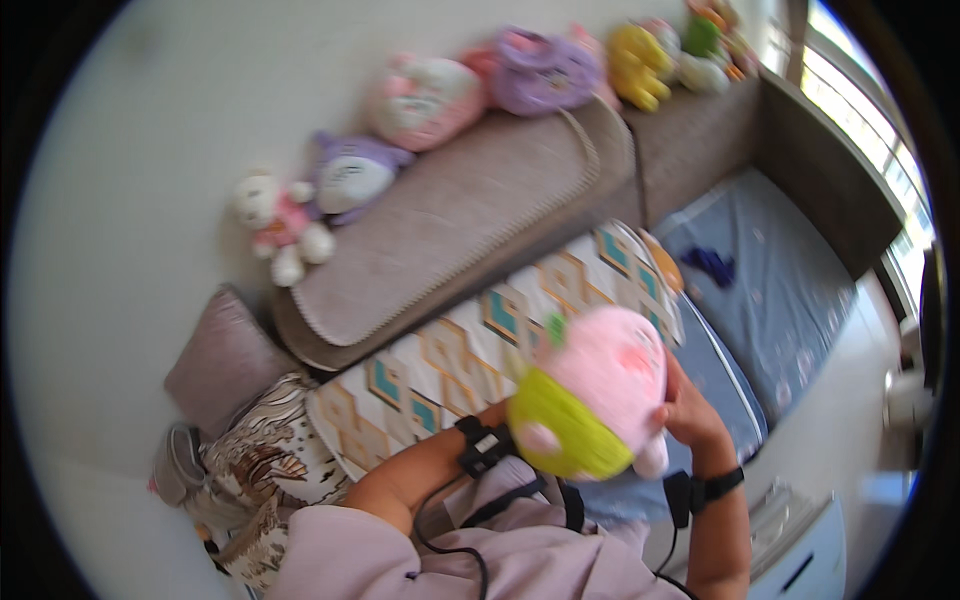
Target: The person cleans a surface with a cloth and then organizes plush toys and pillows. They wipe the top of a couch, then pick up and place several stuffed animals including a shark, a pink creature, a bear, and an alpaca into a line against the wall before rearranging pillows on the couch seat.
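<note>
A pink plush toy [600, 360] with a green leaf on top and yellow-green clothing [566, 427] is held up in front of me, tilted to the right. My right hand [686, 409] grips its right side, with the thumb on the pink plush. From the left, my left forearm [420, 465] reaches behind the toy. The toy hides my left hand, so its grip does not show. Below and behind the toy is the sofa seat, covered by a patterned seat cover [457, 356].
Along the sofa's backrest [457, 217] sit several plush toys, among them a purple one [544, 75] and a white one in pink [281, 225]. Cushions [232, 360] lie at the left end. A dark blue cloth [709, 266] rests on the blue-grey seat. Cables run from both wrist straps.
</note>
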Demonstrator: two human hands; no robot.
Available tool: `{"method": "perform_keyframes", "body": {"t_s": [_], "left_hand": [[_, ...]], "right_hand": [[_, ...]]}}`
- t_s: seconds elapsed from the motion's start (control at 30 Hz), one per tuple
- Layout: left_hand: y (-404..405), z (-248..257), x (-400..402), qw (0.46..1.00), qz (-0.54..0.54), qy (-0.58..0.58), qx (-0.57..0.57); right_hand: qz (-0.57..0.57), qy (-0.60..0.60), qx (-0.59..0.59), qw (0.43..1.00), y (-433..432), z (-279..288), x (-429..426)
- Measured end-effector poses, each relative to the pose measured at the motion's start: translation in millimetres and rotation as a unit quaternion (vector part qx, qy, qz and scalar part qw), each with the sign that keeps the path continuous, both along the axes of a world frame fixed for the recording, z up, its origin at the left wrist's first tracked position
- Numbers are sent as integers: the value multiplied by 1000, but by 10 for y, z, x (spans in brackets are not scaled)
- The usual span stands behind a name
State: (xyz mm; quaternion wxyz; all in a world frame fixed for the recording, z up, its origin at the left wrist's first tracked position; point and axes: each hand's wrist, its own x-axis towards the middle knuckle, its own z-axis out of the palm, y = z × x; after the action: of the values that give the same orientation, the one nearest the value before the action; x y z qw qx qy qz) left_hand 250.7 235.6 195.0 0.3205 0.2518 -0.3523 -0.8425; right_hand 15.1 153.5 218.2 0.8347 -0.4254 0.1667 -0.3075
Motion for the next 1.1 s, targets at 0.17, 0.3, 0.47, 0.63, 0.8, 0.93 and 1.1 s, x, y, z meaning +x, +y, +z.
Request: {"method": "perform_keyframes", "body": {"t_s": [0.17,0.3,0.47,0.63,0.8,0.93,1.1], "left_hand": [[115,391,582,989,47,-95,-101],[373,578,1205,981,102,-164,20],[876,601,1565,956,247,-139,-78],[974,590,1657,913,371,-162,57],[837,209,1683,827,542,-125,-86],[758,397,1979,769,601,-127,-177],[768,391,2093,724,649,-151,-179]], "right_hand": [[27,45,-21,998,-43,209,519],[-5,56,-65,996,-184,325,1113],[60,98,-127,985,-239,573,1837],[76,148,-197,966,-283,503,2338],[24,155,-264,952,-258,525,2649],[38,101,-286,952,-232,511,3029],[105,32,-167,980,-291,451,3036]]}}
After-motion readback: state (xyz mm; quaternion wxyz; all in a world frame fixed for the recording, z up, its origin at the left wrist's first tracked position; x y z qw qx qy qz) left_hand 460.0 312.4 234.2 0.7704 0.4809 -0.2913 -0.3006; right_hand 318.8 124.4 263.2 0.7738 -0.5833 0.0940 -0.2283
